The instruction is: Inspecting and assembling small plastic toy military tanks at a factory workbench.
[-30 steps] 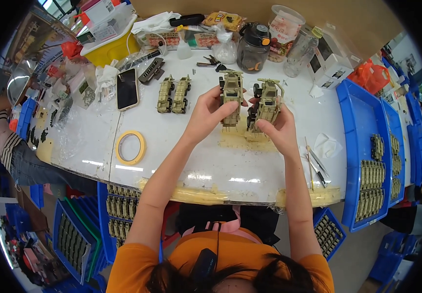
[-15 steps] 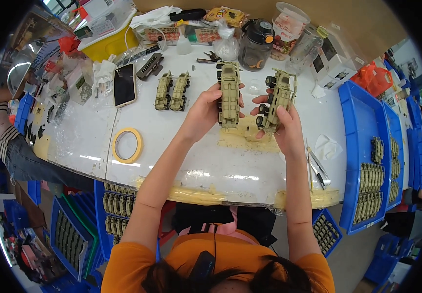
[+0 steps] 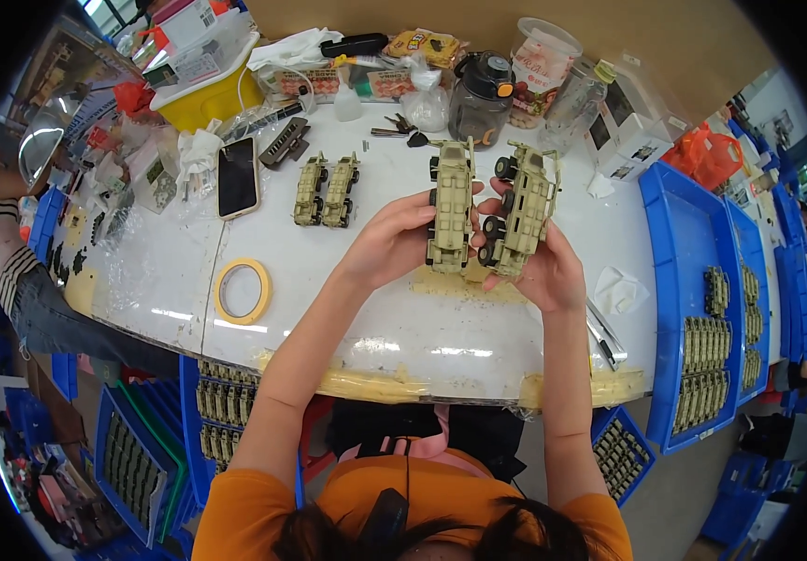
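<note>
Above the table's middle, my left hand (image 3: 394, 238) is closed round a tan toy military truck (image 3: 452, 208) with dark wheels, held upright on end. Close beside it, my right hand (image 3: 553, 266) grips a second tan toy truck (image 3: 527, 210), tilted so its black wheels face the first one. The two trucks are almost side by side, and whether they touch I cannot tell. Two more tan toy trucks, one (image 3: 310, 192) and another (image 3: 340, 192), stand next to each other on the white table to the left of my hands.
A roll of yellow tape (image 3: 243, 291) and a phone (image 3: 238, 178) lie at the left. Tweezers and a pen (image 3: 601, 341) rest at the right, by a blue tray (image 3: 665, 280) with rows of trucks. A dark bottle (image 3: 481, 101) stands at the back.
Both hands have come slightly nearer to me with their trucks. The right truck has turned to show more of its side, and the gap between the two trucks has narrowed.
</note>
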`<state>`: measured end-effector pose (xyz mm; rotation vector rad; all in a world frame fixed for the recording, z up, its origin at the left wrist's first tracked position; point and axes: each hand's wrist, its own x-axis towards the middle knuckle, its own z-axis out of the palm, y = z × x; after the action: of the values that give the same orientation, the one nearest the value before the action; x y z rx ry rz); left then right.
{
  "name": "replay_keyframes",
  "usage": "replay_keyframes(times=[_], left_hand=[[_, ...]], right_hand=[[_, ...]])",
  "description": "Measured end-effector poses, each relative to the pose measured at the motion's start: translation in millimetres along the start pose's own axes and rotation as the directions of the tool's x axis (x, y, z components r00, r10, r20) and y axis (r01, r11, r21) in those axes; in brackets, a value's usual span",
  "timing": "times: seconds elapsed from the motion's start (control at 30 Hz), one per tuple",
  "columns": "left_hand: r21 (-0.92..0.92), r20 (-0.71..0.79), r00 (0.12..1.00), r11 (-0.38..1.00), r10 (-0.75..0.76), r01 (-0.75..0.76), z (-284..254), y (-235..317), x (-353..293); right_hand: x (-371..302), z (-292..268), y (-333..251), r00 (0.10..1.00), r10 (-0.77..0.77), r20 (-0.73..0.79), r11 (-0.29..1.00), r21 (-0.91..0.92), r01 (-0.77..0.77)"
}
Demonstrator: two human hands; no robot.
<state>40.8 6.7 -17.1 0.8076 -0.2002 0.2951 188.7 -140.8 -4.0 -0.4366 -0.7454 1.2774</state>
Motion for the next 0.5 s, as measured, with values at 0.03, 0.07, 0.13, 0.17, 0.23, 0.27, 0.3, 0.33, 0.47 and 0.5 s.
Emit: replay_keyframes(times=[0.03,0.07,0.13,0.17,0.23,0.27,0.3,0.33,0.47,0.5], left_hand=[[-0.037,0.046,0.999,0.999,0.011,-0.009,0,-1,0],[-0.039,0.046,0.999,0.999,0.01,-0.008,0,-2,0],[-0.018,0.028,1.0,1.0,0.001,0.0,1,-3,-2],[-0.008,0.019,1.0,1.0,-0.004,0.004,2,-4,-2],[0.001,0.011,1.0,1.0,-0.009,0.009,2,-6,-2],[-0.004,0.0,1.0,1.0,-0.007,0.007,1,-7,-2],[-0.009,-0.012,1.0,1.0,-0.005,0.005,-1,-8,-2],[-0.014,-0.024,1.0,1.0,-0.004,0.003,-3,-9,-2],[-0.005,-0.018,1.0,1.0,-0.01,0.01,-9,-16,-5],[0.003,-0.009,1.0,1.0,-0.012,0.012,-10,-17,-5]], right_hand=[[0,-2,0,0.999,-0.004,0.04,0.999,0.036,0.003],[0,-3,0,0.999,-0.004,0.038,0.999,0.036,0.002],[0,-5,0,1.0,0.007,0.023,0.999,-0.033,-0.006],[0,-5,0,1.0,0.011,0.015,0.998,-0.068,-0.01],[-1,-4,0,1.0,0.016,0.005,0.995,-0.103,-0.015],[0,-1,1,1.0,0.001,-0.024,0.982,-0.188,-0.006],[0,1,2,0.998,-0.016,-0.053,0.962,-0.272,0.001],[0,4,2,0.996,-0.035,-0.08,0.935,-0.354,0.005],[-4,0,3,0.994,-0.033,-0.103,0.889,-0.457,-0.018],[-5,-1,4,0.995,-0.021,-0.101,0.882,-0.47,-0.029]])
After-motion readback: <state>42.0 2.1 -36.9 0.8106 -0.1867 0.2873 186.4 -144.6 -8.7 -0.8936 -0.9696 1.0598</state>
